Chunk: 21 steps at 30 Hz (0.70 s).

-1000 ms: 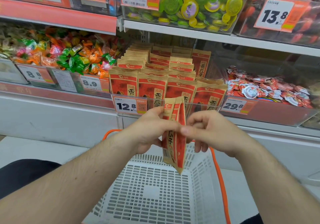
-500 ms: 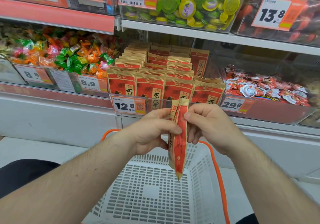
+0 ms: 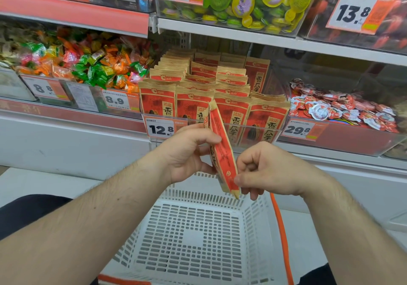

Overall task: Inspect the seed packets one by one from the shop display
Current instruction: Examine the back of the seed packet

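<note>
Red seed packet, edge-on over the basket, pinched by left hand and right hand.

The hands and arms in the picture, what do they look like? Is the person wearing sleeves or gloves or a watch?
The left hand and right hand are bare, with no gloves. No rings, watch or bracelet show. Both forearms are bare as far as the picture shows them, with fine hair and no sleeves in view.

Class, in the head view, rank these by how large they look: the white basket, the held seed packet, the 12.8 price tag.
1. white basket, though it is nearest the camera
2. held seed packet
3. 12.8 price tag
</note>
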{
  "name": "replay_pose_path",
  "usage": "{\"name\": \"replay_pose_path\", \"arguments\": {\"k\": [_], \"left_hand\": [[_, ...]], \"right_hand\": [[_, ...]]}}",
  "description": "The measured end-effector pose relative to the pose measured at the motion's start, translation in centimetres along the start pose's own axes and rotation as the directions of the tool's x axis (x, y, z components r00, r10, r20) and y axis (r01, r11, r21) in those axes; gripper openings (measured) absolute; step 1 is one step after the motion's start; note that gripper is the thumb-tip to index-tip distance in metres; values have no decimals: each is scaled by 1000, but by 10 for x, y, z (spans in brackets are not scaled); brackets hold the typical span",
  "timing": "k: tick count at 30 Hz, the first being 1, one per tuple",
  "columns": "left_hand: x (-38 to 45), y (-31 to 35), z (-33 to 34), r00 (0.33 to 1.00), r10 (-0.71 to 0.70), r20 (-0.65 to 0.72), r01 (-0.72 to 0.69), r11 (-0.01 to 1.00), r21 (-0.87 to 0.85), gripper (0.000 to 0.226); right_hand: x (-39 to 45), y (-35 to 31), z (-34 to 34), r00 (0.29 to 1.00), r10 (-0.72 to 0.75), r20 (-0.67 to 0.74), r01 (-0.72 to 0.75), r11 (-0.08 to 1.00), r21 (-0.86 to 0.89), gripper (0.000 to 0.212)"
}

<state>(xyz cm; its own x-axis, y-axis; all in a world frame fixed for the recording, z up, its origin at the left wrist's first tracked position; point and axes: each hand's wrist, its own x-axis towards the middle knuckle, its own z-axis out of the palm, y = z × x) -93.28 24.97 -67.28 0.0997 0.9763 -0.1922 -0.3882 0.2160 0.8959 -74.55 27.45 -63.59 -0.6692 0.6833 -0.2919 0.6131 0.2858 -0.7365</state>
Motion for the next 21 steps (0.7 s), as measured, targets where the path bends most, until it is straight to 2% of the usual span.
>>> {"name": "replay_pose_path", "arguments": {"k": [8,12,16,18,21], "left_hand": [[0,-2,0,1000,25,4,-25,999,26,22],[-4,-4,0,991,111,76,-121,983,135,66],[-6,-9,0,947,208,245,-283,900,332,95],[-8,-8,1,932,213,294,-319,867,384,99],[-10,-7,3,923,198,331,-327,858,397,100]], "right_hand": [[4,9,-1,999,-34,-20,34,999,11,11],[6,17,-6,987,-74,-146,77,997,12,40],[6,21,-5,989,-95,-113,90,995,-51,83],[8,23,-3,987,-127,-102,117,988,-101,98],[9,24,-3,980,-157,-120,144,983,-110,104]]}}
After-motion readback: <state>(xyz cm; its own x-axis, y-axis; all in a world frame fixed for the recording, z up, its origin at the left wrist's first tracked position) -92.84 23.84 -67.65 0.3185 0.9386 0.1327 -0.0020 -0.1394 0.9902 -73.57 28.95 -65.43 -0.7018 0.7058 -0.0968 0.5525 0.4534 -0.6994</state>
